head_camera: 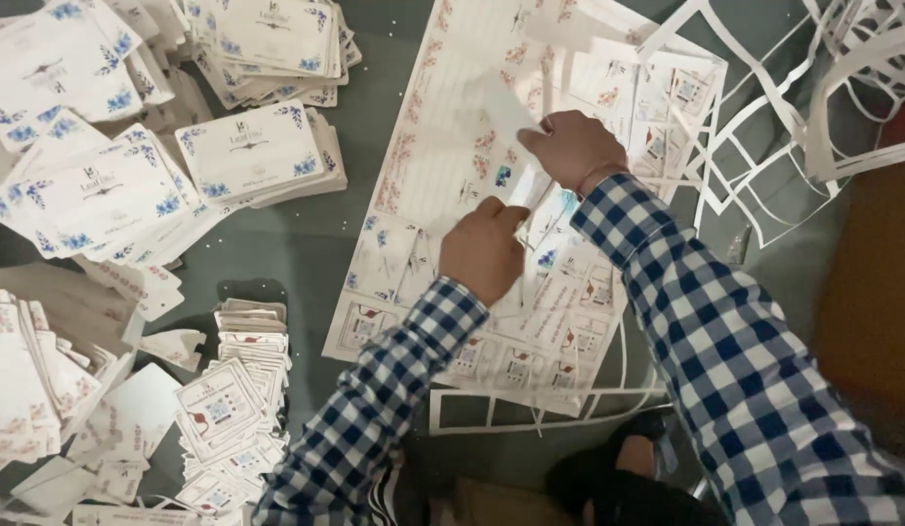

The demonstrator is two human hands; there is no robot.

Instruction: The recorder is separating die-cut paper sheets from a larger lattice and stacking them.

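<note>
card stacks (248, 156) crowding left, offcut lattice (764, 166) right, bare strip (306, 244) between

Two hands (486, 248), one printed sheet (443, 146), several card piles (248, 146), offcut lattice strips (764, 127)

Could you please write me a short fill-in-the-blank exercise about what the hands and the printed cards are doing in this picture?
1. Both sleeves show a blue-and-white ____ pattern.
2. Both the left hand and the right hand rest on a large printed ____ of uncut cards.
3. The stacked white cards at upper left bear ____ floral corners.
4. The empty white cut-out frames lie to the ____ of the hands.

Missing words: checked; sheet; blue; right
</note>
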